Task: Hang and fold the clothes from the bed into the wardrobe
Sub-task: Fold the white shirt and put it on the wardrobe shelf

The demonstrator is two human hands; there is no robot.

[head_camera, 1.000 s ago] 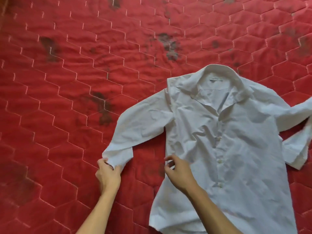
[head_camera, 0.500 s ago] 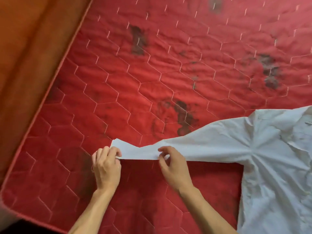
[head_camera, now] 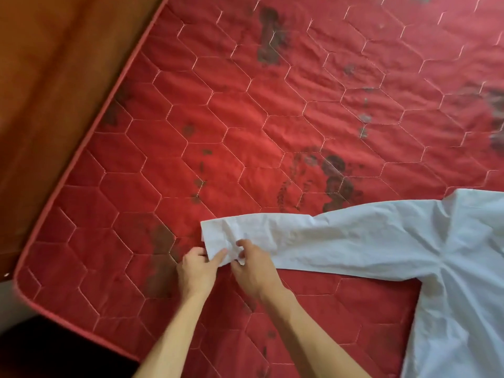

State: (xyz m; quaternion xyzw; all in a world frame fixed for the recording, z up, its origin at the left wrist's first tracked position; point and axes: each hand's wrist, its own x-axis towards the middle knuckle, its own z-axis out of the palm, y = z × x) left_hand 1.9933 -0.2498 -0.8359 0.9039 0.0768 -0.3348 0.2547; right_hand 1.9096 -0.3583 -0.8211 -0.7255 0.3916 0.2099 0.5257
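Two hands, left hand [head_camera: 197,271] and right hand [head_camera: 252,264], pinch cuff of white shirt [head_camera: 409,246] spread toward mattress [head_camera: 245,118] near-right edge; uneven pull risks dragging body, creasing sleeve.

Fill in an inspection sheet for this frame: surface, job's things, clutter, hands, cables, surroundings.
Surface: red quilted mattress with hexagon stitching and several dark stains; its corner and piped edge show at lower left.
Job's things: one white shirt lying flat at right, partly cut off by the frame; its sleeve is stretched out straight to the left, creased near the cuff.
Clutter: nothing seen.
Hands: left hand pinches the cuff's near corner; right hand grips the sleeve's near edge right beside it.
Cables: nothing seen.
Surroundings: orange-brown surface beyond the mattress at left, dark floor area at bottom left; no wardrobe in view.
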